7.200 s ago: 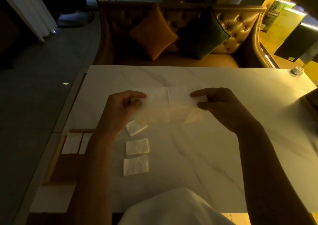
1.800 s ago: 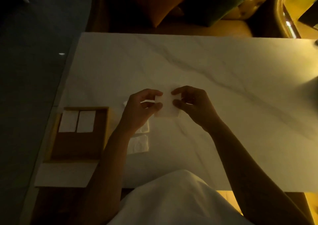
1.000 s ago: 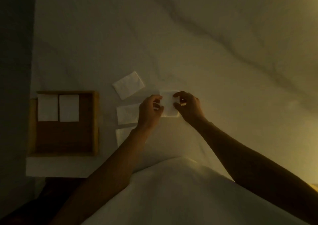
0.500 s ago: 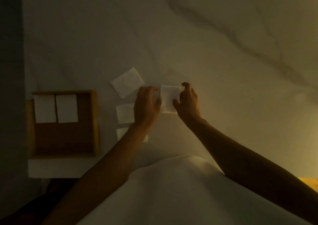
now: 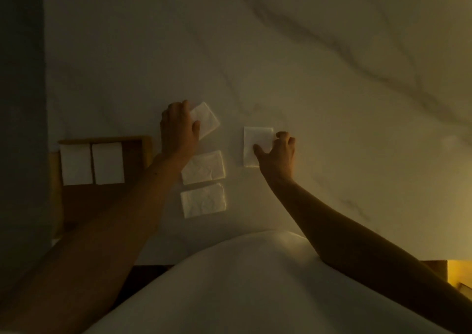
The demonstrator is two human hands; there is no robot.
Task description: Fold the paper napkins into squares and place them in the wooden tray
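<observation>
Dim, warm light over a marble table (image 5: 306, 65). The left hand (image 5: 178, 129) lies palm down on a tilted folded napkin (image 5: 208, 119) at 10 o'clock from frame centre, fingers curled over its left edge; whether they pinch it cannot be told. The right hand (image 5: 277, 152) pinches the right edge of the square napkin (image 5: 255, 144), flat on the table near centre. Two more folded napkins, upper (image 5: 203, 167) and lower (image 5: 203, 200), sit in a column between the forearms. At 9 o'clock the wooden tray (image 5: 146, 149) holds two white squares, left (image 5: 75, 164) and right (image 5: 107, 163), side by side along its far edge. The left forearm crosses the tray's near right corner. White clothing (image 5: 242, 282) fills 6 o'clock.
</observation>
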